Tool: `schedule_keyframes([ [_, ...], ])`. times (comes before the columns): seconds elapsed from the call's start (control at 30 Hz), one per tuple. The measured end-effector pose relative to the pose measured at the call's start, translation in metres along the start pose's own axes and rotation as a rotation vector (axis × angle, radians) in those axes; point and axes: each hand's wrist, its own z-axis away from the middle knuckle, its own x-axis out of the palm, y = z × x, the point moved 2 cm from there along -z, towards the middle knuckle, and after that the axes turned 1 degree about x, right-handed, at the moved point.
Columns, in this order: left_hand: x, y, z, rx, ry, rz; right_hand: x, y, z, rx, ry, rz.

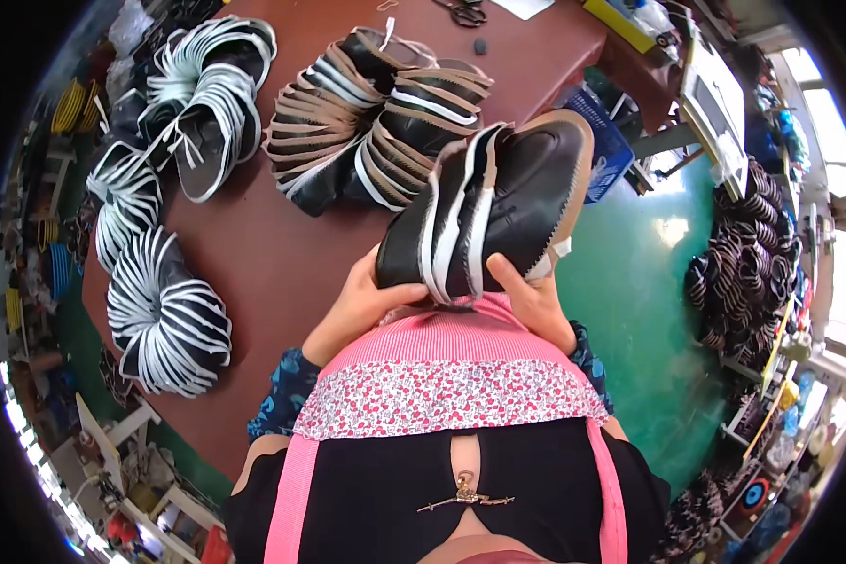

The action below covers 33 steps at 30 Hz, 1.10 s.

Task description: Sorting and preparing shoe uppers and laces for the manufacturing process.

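A small stack of black leather shoe uppers (526,202) with zigzag-cut edges and tan and white linings is held in front of my apron. My left hand (371,299) grips the stack at its near left end, thumb lying on top. From the near right side my right hand (536,296) holds the same stack, its thumb pressed on the black leather and its other fingers hidden underneath. Beyond the stack, fanned bundles of tan-edged black uppers (324,127) lie on the brown table (282,282).
White-edged bundles of uppers (164,315) run along the table's left side, with another white-edged bundle (216,103) farther back. Scissors (462,12) lie at the far edge. A blue plastic basket (609,150) stands right of the table, above green floor. Heaped uppers (747,263) are at far right.
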Motion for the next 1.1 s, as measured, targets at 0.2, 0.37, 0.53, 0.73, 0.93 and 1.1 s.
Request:
schedule_keyframes([
  [0.2,-0.009,0.042,-0.019,0.103,0.065,-0.072,-0.007,-0.037,-0.112,-0.091,-0.041,-0.065],
  [0.37,0.027,0.077,-0.083,0.279,0.226,-0.35,-0.013,-0.038,-0.21,0.126,-0.226,-0.136],
  [0.53,0.028,0.088,-0.216,0.499,0.605,-0.34,-0.066,-0.049,-0.337,0.171,-0.897,-0.193],
  [0.73,0.046,0.129,-0.4,0.553,0.684,0.301,-0.136,-0.032,-0.469,-0.471,-0.917,0.093],
  [0.93,0.029,0.155,-0.544,0.319,1.026,-0.918,-0.18,0.022,-0.581,-0.622,-0.603,0.345],
  [1.1,-0.011,0.164,-0.611,0.527,0.917,-0.959,-0.227,0.059,-0.647,-0.228,-0.556,0.337],
])
